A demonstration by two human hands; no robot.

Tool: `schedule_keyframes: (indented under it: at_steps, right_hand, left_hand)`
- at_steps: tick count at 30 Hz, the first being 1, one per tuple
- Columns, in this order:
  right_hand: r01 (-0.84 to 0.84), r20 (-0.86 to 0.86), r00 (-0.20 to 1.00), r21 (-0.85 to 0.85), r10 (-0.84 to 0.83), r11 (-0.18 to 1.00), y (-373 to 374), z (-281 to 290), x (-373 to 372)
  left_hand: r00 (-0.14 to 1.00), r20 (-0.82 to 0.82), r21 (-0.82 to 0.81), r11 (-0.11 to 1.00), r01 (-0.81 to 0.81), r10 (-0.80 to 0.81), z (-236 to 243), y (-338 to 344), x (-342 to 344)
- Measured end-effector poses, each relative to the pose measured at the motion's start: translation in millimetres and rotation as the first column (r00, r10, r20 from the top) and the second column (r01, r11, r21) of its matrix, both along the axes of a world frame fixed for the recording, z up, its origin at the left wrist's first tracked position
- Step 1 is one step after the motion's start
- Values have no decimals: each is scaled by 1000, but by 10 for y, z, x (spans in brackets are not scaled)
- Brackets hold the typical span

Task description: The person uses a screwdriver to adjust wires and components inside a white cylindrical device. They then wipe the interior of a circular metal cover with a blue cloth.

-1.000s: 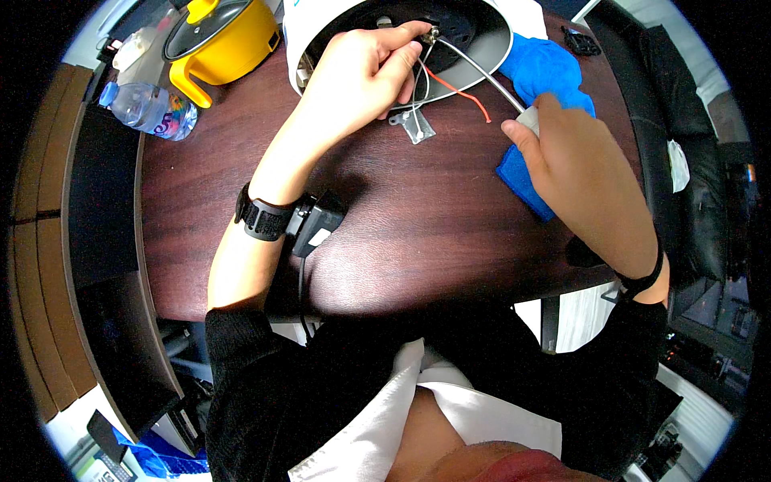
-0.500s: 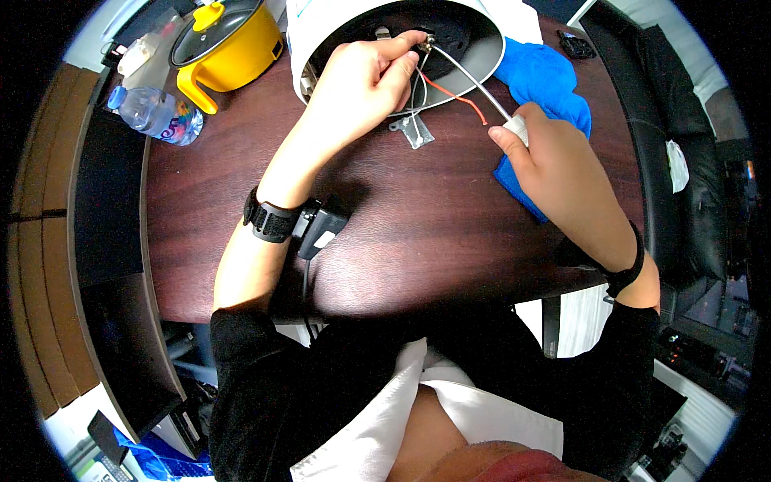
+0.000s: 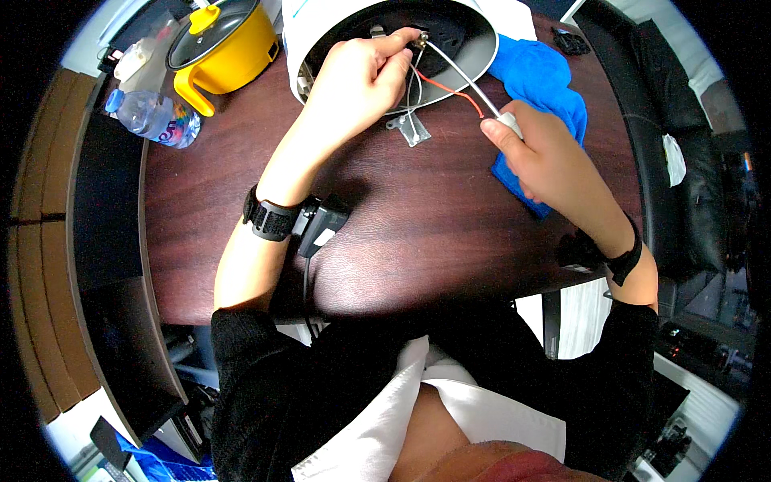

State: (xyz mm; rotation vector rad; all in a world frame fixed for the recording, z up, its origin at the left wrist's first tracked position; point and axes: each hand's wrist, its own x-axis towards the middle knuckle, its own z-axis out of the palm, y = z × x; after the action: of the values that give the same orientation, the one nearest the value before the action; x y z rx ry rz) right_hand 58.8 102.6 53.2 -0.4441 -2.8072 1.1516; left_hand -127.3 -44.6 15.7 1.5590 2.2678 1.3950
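A white round appliance shell (image 3: 297, 48) lies with its dark open underside facing me. My left hand (image 3: 357, 84) reaches into the opening, index finger and thumb bent close together at a small metal fitting (image 3: 421, 40); whatever they grip is hidden. My right hand (image 3: 554, 157) is wrapped around the pale handle of a screwdriver (image 3: 462, 75). Its long shaft slants up and left, with the tip at that fitting. A red wire (image 3: 443, 86) runs out of the shell toward my right thumb. Thin white wires (image 3: 410, 103) hang over the rim to a small clear-and-grey piece (image 3: 414, 131).
A yellow pot (image 3: 233, 64) with a glass lid and a plastic water bottle (image 3: 157, 118) stand at the far left. A blue cloth (image 3: 542, 76) lies right of the shell. Wristbands circle both arms; a black boxy device (image 3: 325, 228) with a cable sits by the left one.
My right hand has turned slightly and shifted a little left and up with the screwdriver handle. My left fingers stay at the fitting. The whole view has slid slightly left.
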Motion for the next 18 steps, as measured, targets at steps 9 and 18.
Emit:
schedule_keyframes:
  at_steps: [9,18]
  right_hand:
    - [63,173,984,-508,31,859,-2,-52,-2]
    - [134,133,991,-937,-27,322,-224,-94,54]
  left_hand:
    - [995,86,48,998,43,-47,-17,5,-13]
    - [999,-33,4,1000,-27,27,24,32,29]
